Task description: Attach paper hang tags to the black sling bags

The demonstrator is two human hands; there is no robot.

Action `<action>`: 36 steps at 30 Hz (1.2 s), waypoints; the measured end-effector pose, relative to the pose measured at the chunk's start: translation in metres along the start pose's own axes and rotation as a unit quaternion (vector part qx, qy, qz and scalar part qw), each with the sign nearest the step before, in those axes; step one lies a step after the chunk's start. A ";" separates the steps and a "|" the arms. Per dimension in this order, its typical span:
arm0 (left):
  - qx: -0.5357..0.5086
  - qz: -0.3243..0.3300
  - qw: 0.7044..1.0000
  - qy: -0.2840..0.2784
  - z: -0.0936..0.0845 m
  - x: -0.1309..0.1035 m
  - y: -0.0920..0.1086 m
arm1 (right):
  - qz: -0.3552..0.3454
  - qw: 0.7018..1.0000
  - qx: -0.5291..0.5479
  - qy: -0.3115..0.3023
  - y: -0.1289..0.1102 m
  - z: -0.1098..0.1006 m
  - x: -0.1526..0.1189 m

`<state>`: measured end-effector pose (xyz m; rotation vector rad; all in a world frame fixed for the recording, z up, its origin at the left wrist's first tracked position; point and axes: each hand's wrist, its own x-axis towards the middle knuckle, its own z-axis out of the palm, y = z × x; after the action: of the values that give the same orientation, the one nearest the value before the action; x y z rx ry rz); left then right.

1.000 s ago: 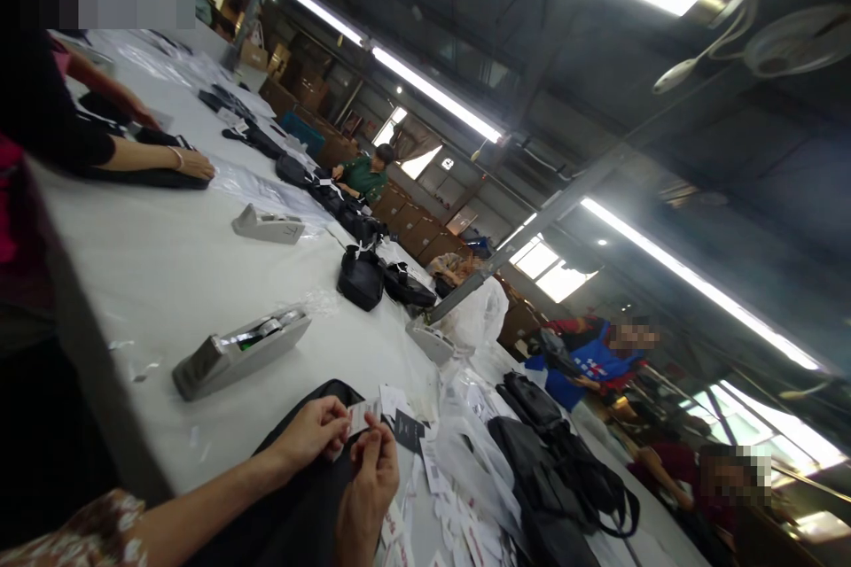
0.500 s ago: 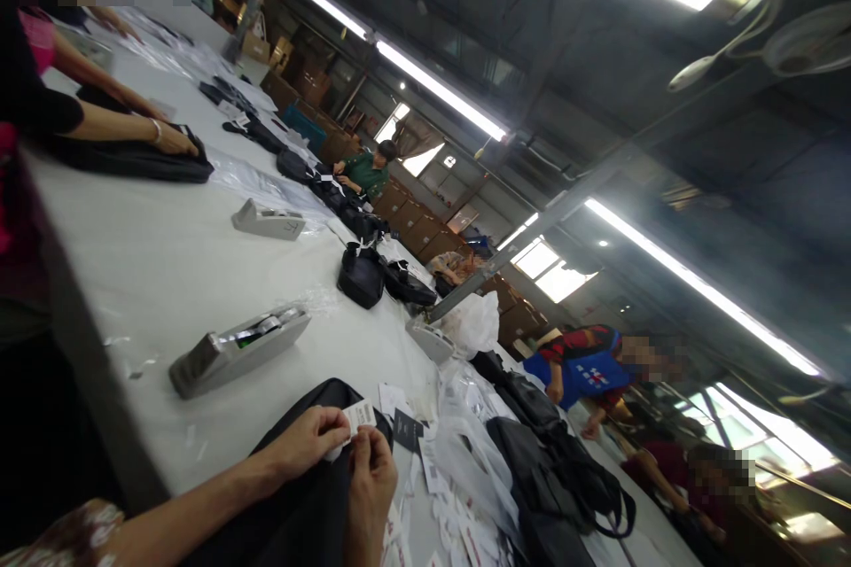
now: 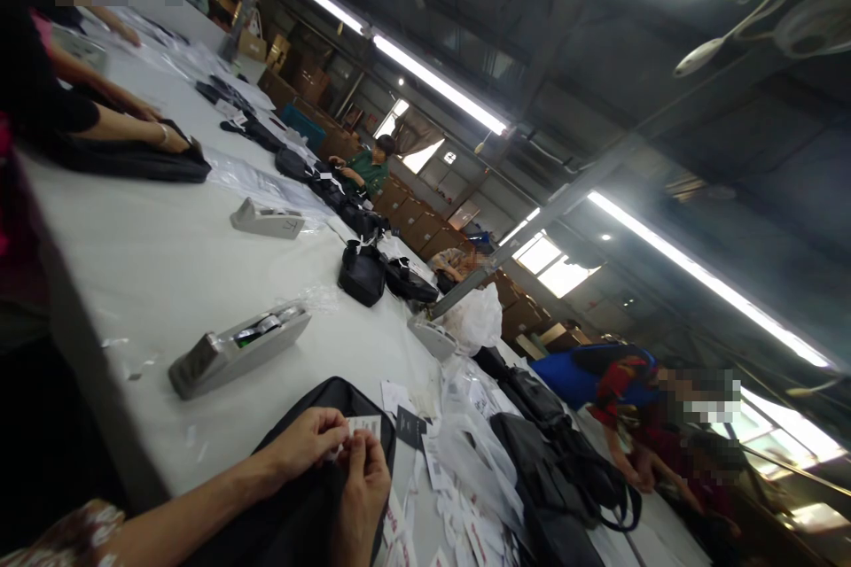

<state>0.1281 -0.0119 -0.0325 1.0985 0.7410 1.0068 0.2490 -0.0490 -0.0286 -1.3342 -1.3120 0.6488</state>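
As a blue-clad person (image 3: 608,376) now leans lower, hands (image 3: 307,443) pinching a white tag (image 3: 367,425)

Pretty busy background tbh: bright tube lights (image 3: 439,86) run across a dark ceiling (image 3: 505,9), fan (image 3: 815,22) up by the right edge, cardboard boxes (image 3: 416,223) lined up near a person in green (image 3: 368,171), windows (image 3: 558,264) glowing.
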 end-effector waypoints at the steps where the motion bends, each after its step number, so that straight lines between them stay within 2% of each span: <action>1: -0.003 0.000 1.000 0.000 0.000 0.000 0.000 | 0.019 1.000 0.015 -0.006 0.001 0.000 0.000; 4: -0.004 0.002 1.000 0.000 0.000 -0.001 0.001 | 0.069 0.996 0.059 -0.016 0.004 0.001 -0.001; 11: 0.006 -0.004 1.000 -0.004 0.001 -0.002 0.003 | 0.086 0.992 0.089 -0.022 0.007 0.003 -0.001; 20: 0.047 -0.001 0.999 0.025 -0.002 0.000 -0.010 | 0.059 0.998 0.007 0.004 0.003 0.002 -0.006; 27: 0.072 0.022 0.997 0.016 -0.004 -0.010 -0.014 | 0.070 0.997 0.032 0.020 0.003 0.005 -0.012; 31: 0.074 0.018 0.997 0.020 -0.005 -0.007 -0.023 | 0.070 0.996 0.043 0.022 0.009 0.011 -0.017; 36: 0.056 0.008 0.998 0.024 -0.005 -0.003 -0.029 | 0.008 0.997 -0.023 0.068 0.017 0.020 -0.025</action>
<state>0.1307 -0.0159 -0.0615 1.1826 0.8364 1.0176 0.2304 -0.0626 -0.0573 -1.4037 -1.2140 0.5328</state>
